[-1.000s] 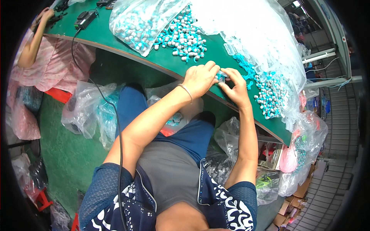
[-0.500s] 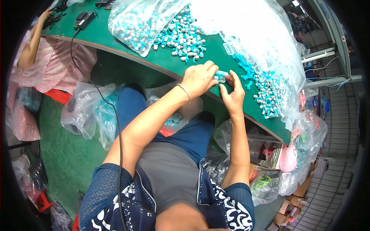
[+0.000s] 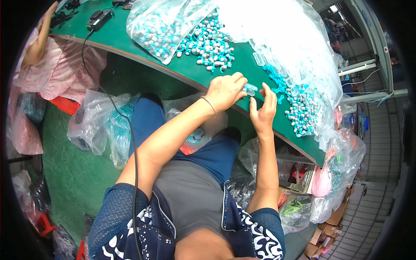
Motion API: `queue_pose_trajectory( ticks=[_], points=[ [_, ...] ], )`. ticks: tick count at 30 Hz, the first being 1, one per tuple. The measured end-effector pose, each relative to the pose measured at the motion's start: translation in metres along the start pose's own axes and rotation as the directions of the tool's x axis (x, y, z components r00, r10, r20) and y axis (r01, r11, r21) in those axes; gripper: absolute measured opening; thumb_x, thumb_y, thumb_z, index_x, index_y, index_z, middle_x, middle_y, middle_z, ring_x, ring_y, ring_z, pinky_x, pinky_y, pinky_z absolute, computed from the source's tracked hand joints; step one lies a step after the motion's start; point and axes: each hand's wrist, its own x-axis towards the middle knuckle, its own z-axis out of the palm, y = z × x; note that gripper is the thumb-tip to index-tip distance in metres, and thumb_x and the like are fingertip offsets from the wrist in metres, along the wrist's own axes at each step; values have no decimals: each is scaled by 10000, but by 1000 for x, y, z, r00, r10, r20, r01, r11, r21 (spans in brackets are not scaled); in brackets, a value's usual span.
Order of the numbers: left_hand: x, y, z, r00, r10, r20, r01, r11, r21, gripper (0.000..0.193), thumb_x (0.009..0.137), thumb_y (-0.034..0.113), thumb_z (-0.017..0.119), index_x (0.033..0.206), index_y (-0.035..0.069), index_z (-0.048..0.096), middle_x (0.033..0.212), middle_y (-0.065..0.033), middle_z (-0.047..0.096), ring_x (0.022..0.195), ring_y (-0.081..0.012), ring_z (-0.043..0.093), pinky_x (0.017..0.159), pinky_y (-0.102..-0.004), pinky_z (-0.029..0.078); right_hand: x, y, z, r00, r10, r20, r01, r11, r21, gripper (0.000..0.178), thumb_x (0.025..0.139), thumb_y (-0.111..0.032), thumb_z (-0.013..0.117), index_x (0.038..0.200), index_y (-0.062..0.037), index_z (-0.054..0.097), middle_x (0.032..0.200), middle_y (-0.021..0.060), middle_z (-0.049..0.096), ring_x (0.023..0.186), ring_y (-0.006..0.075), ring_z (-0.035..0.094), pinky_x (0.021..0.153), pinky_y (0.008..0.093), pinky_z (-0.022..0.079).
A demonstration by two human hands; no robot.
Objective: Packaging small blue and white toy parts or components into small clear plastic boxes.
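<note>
My left hand (image 3: pixel 225 92) pinches a small clear plastic case (image 3: pixel 250 89) with teal inside it, just over the table's near edge. Close to the case's other end is my right hand (image 3: pixel 263 113), its thumb and fingers spread and nothing seen between them. Beyond my hands lies a pile of small grey-and-white capsule-like pieces with teal straps (image 3: pixel 212 50). A similar pile (image 3: pixel 300 110) is to the right, with loose teal strap pieces (image 3: pixel 274 74) beside it. Many clear plastic cases (image 3: pixel 261 58) lie on the far side, partly washed out by glare.
The green table (image 3: pixel 177 71) slants down to the right. A clear bag of similar pieces (image 3: pixel 154 32) stands on it, left of a black power adapter (image 3: pixel 99 19) whose cable (image 3: pixel 123 115) crosses my left side. Another person's pink clothing (image 3: pixel 65 65) shows at left. Plastic bags (image 3: pixel 93 123) lie on the floor.
The fingers of my right hand have drawn off the case's end and spread apart. My left hand still holds the case, almost in the same place. The view has shifted slightly.
</note>
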Motion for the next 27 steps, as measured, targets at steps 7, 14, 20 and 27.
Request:
queue_pose_trajectory(
  ticks=[7,14,20,27],
  points=[
    [-2,-7,-2,998,64,-25,-65,997,-37,256,843,218,706,1039,78,618,951,-97,609,782,-303,656,653,-405,533,16,25,12,976,-149,160,129,984,126,345,751,-4,729,1088,-26,659,1040,154,647,969,332,621,840,406,511],
    [-4,-16,-1,996,84,16,-80,986,-144,198,866,196,686,984,46,633,889,-117,587,727,-332,635,631,-426,518,15,21,14,980,-137,147,104,972,212,285,757,-1,720,1037,-20,670,973,137,660,887,324,641,780,395,526],
    [-5,-7,-2,999,21,-29,-26,987,-159,191,872,213,687,955,44,651,896,-117,599,744,-321,642,638,-417,524,18,22,13,975,-78,206,-1,934,357,329,780,4,668,1107,-27,656,1034,146,657,918,281,643,790,357,520],
    [-30,-1,-16,968,164,-192,-195,969,-155,262,813,225,743,965,35,648,925,-117,622,767,-305,645,661,-388,535,43,66,29,995,8,101,-26,984,176,276,862,-74,638,1136,-38,651,1113,127,656,1014,297,614,880,365,478]
  ],
)
